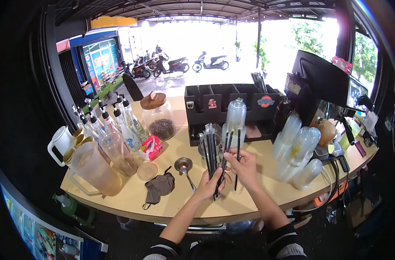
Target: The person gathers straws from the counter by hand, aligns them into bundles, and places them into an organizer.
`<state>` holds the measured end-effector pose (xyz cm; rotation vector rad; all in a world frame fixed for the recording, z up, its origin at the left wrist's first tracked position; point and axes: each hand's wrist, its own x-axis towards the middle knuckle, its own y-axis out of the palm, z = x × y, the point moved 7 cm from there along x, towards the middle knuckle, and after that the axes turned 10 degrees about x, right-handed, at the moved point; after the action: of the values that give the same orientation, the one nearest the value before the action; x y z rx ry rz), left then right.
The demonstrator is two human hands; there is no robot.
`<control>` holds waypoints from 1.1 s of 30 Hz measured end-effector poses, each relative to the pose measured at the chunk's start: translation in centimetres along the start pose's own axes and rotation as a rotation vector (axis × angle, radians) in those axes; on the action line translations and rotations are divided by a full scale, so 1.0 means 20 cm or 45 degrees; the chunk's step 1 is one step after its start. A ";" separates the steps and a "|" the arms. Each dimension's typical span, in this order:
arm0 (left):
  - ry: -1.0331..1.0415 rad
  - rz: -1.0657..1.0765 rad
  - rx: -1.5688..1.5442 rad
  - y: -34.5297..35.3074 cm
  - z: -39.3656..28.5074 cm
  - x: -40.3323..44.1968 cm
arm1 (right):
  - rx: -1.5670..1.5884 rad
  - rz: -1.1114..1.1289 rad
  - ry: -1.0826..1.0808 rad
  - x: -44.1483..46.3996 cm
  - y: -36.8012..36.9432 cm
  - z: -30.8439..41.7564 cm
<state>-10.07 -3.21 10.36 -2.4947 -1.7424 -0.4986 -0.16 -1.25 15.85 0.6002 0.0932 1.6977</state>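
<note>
My left hand (209, 184) is closed around a bunch of thin black straws (211, 151), which look wrapped in clear film and stand nearly upright over the counter. Close beside it, my right hand (244, 168) pinches a few more black straws (238, 145) between thumb and fingers. One of these hangs apart, its lower end below the fingers. Behind the straws a clear container (202, 145) is partly hidden. A metal ladle (184, 167) lies left of my left hand, near a dark cloth face mask (159, 188).
A black organizer (199, 106) and stacked clear cups (236, 115) stand behind my hands. More cup stacks (302, 147) are to the right. On the left are a lidded glass jar (159, 119), pump bottles (127, 136) and a plastic pitcher (93, 167). A monitor (321, 80) stands at right.
</note>
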 end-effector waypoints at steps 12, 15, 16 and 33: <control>-0.038 -0.113 0.104 -0.03 0.02 0.03 | -0.050 0.066 0.004 -0.02 0.00 0.07; 0.215 -0.515 0.339 -0.19 -0.02 0.06 | -0.145 -0.044 -0.227 -0.02 -0.04 0.16; 0.180 -0.580 0.413 -0.24 -0.02 0.05 | -0.320 -0.035 -0.411 -0.03 -0.04 0.22; -0.103 -0.182 0.152 -0.09 -0.07 0.14 | -0.912 0.444 -0.536 -0.14 0.04 0.14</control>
<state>-11.18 -0.36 12.21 -2.3525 -1.9284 -0.2949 0.56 -4.89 17.70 0.4229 -0.9283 1.7413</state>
